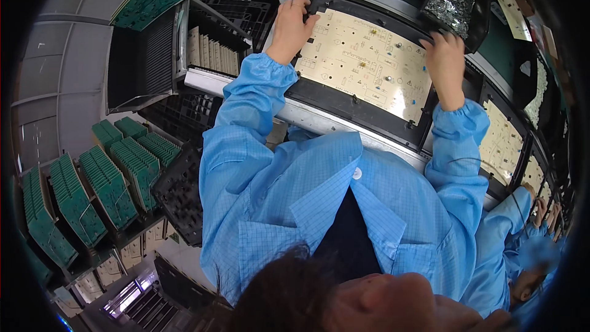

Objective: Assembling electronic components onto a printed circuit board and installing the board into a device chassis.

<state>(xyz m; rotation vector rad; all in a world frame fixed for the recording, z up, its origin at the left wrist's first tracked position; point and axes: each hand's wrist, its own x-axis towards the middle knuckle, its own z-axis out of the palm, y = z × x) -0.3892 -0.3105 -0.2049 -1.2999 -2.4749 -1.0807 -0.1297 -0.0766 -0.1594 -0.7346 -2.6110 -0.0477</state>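
Note:
A cream circuit board (344, 49) with printed symbols and a few small parts lies in a black carrier frame (319, 95) in front of me. My left hand (291, 32) is at the frame's far left corner, its fingers bent over the frame and its thumb pointing at the board's corner. At the board's right edge, my right hand (447, 64) has its fingers curled over the frame's right side. Both hands look closed on the frame; their fingertips are partly hidden. Small components stand on the board near its middle.
A bin of small shiny parts (450, 3) stands beyond my right hand. To my left are a rack of cream boards (212, 52), green boards (150, 0) and racks of green boards (101, 184). More carriers with boards (501, 141) continue rightward, beside co-workers in blue sleeves (501, 227).

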